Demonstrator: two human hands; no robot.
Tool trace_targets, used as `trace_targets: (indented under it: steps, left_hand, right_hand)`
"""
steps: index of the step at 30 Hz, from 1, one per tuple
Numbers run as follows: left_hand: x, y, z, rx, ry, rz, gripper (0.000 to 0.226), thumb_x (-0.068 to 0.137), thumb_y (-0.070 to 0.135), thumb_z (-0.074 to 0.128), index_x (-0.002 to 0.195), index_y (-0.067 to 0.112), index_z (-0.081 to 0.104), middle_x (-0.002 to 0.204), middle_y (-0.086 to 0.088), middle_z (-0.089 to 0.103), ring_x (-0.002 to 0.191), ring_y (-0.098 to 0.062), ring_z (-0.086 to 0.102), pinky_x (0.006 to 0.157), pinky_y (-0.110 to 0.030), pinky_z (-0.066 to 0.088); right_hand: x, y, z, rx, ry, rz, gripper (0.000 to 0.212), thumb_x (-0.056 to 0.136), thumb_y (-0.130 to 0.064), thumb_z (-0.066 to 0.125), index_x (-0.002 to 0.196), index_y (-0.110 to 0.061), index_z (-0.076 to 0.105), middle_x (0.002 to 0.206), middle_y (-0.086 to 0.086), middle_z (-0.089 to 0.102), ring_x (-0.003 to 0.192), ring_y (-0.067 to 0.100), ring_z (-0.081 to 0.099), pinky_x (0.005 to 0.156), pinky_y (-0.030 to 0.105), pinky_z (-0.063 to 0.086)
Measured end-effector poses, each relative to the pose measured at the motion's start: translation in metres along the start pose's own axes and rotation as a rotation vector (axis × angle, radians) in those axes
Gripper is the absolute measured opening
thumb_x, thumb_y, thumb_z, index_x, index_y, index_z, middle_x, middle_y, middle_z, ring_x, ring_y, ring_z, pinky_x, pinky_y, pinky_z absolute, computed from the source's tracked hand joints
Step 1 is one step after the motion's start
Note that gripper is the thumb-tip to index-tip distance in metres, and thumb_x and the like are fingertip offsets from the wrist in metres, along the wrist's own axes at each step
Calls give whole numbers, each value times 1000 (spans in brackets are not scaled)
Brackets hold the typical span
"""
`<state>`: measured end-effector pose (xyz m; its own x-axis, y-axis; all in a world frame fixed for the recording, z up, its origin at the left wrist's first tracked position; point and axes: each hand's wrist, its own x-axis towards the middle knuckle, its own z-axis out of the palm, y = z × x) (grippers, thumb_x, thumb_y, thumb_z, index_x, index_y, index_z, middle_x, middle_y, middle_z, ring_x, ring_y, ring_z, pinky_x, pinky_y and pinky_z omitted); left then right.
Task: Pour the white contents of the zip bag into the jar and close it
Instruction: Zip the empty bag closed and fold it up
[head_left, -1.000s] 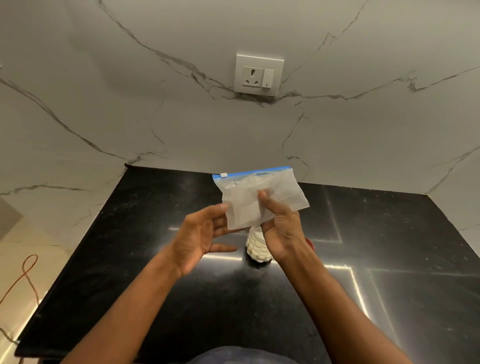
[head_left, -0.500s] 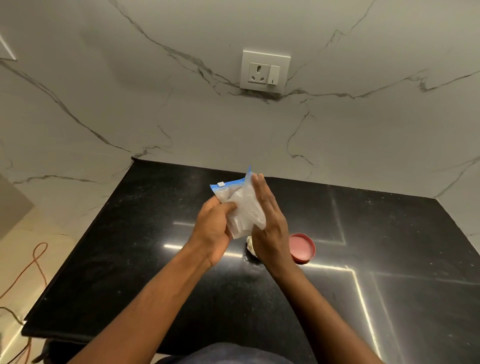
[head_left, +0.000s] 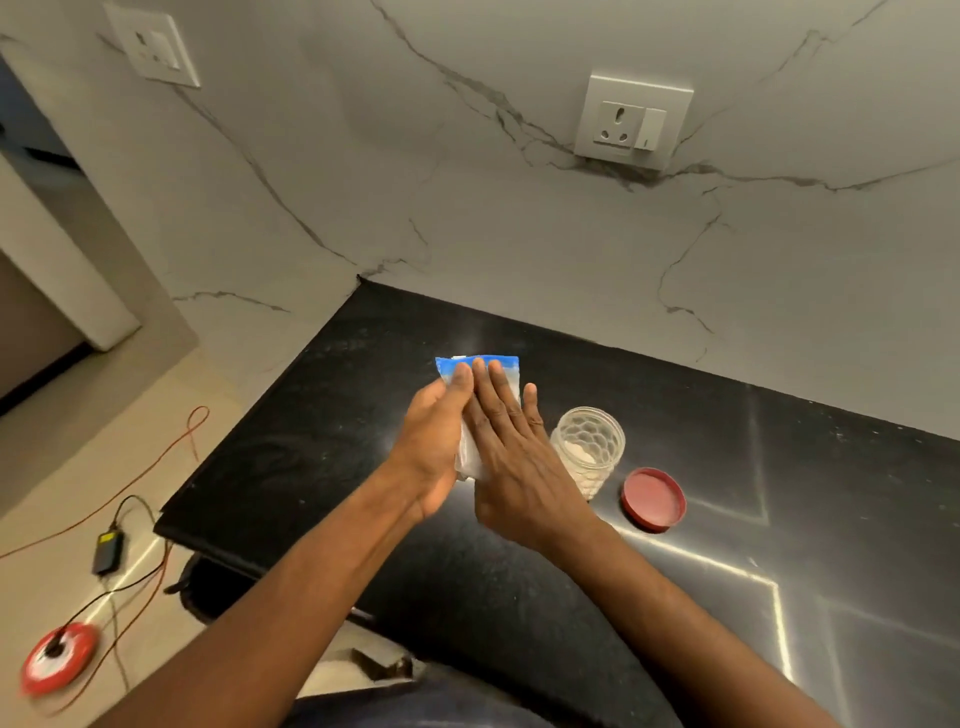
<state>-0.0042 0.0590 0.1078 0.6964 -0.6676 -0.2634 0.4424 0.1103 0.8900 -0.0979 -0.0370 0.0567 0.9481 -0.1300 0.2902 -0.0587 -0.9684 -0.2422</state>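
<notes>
Bag (head_left: 506, 366) pressed flat between both hands above the counter (head_left: 322, 447)

Left hand (head_left: 434, 441) and right hand (head_left: 514, 457) sandwich it; open jar (head_left: 589, 449) just right, lid (head_left: 653, 500) beyond; counter edge near left.

The zip bag (head_left: 493, 364) is see-through and whitish, with a bright blue strip along its top edge. Just right of the bag, the jar (head_left: 588, 448) is clear glass with a bumpy honeycomb pattern all over, and something white shows inside it. Right of the jar lies a red lid (head_left: 653, 500) with a pinker middle. The counter (head_left: 779, 467) under the jar is shiny black with tiny pale specks and thin bright lines of light. Behind the jar, the wall (head_left: 519, 234) is pale grey-white with dark wiggly veins like marble. The socket plate (head_left: 632, 120) up there is white.
</notes>
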Motion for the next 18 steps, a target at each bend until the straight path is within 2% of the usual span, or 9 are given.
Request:
trace_targets:
  steps: [3, 5, 7, 9, 12, 13, 15, 17, 18]
  left_hand:
    - [-9, -1, -19, 3, 121, -6, 37, 112, 41, 44, 119, 16, 70, 108, -8, 83, 99, -21, 81, 80, -36, 65]
    - [-14, 3, -35, 87, 189, 34, 37, 111, 44, 44, 117, 18, 69, 101, -8, 82, 92, -20, 81, 74, -34, 66]
    - [-18, 7, -52, 330, 210, 131, 31, 109, 49, 45, 113, 27, 67, 102, -5, 78, 87, -14, 79, 68, -27, 64]
    - [-23, 11, -76, 573, 149, 226, 23, 105, 55, 48, 110, 39, 64, 105, 4, 75, 89, -4, 75, 64, -17, 60]
    - [-32, 18, -112, 753, -32, 303, 14, 101, 52, 57, 111, 43, 63, 103, 10, 73, 93, 7, 71, 68, -10, 57]
    - [-35, 22, -125, 786, -77, 330, 9, 101, 48, 60, 108, 43, 64, 99, 12, 72, 92, 8, 70, 71, -9, 56]
    - [-39, 26, -157, 844, -83, 387, 3, 99, 38, 68, 102, 38, 67, 92, 13, 71, 89, 6, 70, 71, -9, 55]
    - [-42, 28, -195, 863, -25, 433, 13, 95, 30, 77, 105, 26, 70, 92, 9, 73, 90, -3, 71, 74, -13, 56]
    - [-45, 30, -220, 853, 10, 445, 20, 92, 30, 81, 106, 24, 69, 94, 7, 73, 92, -7, 71, 76, -15, 57]
  right_hand:
    - [-9, -12, 4, 240, -37, -115, 99, 90, -41, 54, 167, -10, 0, 176, 10, -9, 163, 24, -10, 130, 50, -11]
    - [-15, -27, 8, 475, 44, -70, 74, 98, -43, 54, 163, -14, 33, 174, 5, 22, 162, 19, 16, 132, 47, 9]
    - [-13, -40, 9, 631, 293, 62, 45, 100, -33, 67, 142, -17, 64, 154, -1, 57, 144, 11, 51, 118, 43, 44]
    - [1, -52, 8, 545, 433, 180, 50, 92, -23, 79, 138, -17, 62, 143, 0, 60, 132, 10, 56, 106, 31, 52]
    - [29, -66, 4, 423, 161, 198, 82, 86, -19, 84, 156, -25, 41, 157, 2, 45, 141, 14, 45, 111, 21, 40]
    - [39, -73, 5, 388, 47, 186, 77, 88, -20, 82, 154, -28, 44, 153, 0, 52, 138, 14, 51, 109, 25, 45]
    - [57, -92, 14, 345, -71, 193, 44, 90, -27, 80, 130, -34, 64, 119, -9, 74, 106, 12, 69, 89, 31, 56]
    - [72, -117, 30, 343, -84, 235, 15, 89, -30, 81, 99, -30, 71, 85, -12, 73, 75, 10, 66, 68, 34, 55]
    - [83, -133, 43, 366, -73, 257, 14, 88, -32, 82, 89, -27, 69, 76, -10, 70, 67, 11, 62, 62, 34, 52]
